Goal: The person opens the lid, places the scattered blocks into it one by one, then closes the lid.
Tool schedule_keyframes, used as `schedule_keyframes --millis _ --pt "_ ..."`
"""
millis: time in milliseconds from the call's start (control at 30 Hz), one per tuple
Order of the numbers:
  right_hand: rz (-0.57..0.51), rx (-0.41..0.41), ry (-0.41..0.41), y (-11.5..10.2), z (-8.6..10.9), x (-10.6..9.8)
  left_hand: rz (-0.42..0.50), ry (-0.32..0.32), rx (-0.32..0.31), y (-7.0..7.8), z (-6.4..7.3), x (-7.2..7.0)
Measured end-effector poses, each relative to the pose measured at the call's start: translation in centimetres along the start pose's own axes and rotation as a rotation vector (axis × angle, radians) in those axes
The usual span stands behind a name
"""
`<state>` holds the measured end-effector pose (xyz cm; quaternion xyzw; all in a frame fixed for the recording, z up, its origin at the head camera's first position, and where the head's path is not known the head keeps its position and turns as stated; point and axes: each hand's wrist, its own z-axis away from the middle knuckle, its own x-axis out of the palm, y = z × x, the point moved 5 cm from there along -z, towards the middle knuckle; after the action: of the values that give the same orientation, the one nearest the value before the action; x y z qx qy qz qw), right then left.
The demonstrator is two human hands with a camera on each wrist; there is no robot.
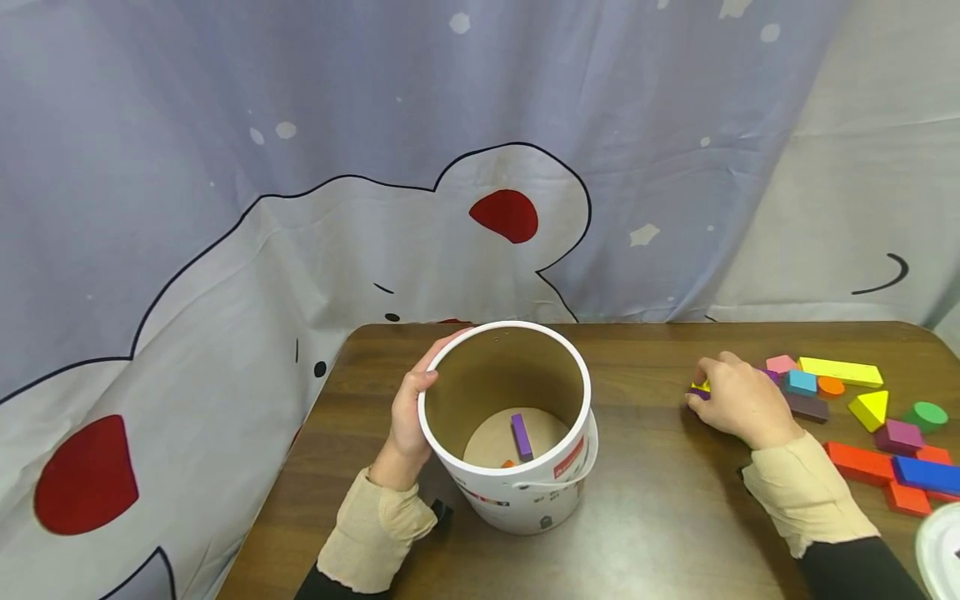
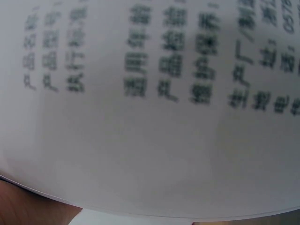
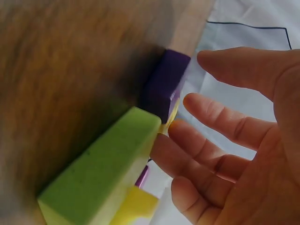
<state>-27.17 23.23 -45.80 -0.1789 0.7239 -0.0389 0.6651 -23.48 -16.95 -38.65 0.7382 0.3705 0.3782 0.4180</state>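
A white bucket with a wire-like white handle stands on the wooden table. My left hand grips its left side just under the rim; printed text on the bucket wall fills the left wrist view. Inside the bucket lie a purple block and a bit of an orange one. Over at the right, my right hand reaches down to a small purple block with yellow beside it. Its thumb and fingers are spread apart, fingertips close to that block. A light green block is beside the fingers.
Right of my right hand lie loose blocks: a long yellow one, a yellow triangle, a green cylinder, red and blue bars. A white round lid is at the right edge. A patterned curtain hangs behind.
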Motion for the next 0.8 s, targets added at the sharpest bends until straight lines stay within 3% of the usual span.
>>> schedule_keyframes --millis 400,800 --pt "0.004 -0.061 0.029 -1.1 0.1 0.5 -0.014 -0.037 0.032 -1.1 -0.1 -1.0" --pt "-0.004 -0.085 0.001 -2.0 0.4 0.6 -0.019 -0.026 0.020 -0.2 0.0 -0.2"
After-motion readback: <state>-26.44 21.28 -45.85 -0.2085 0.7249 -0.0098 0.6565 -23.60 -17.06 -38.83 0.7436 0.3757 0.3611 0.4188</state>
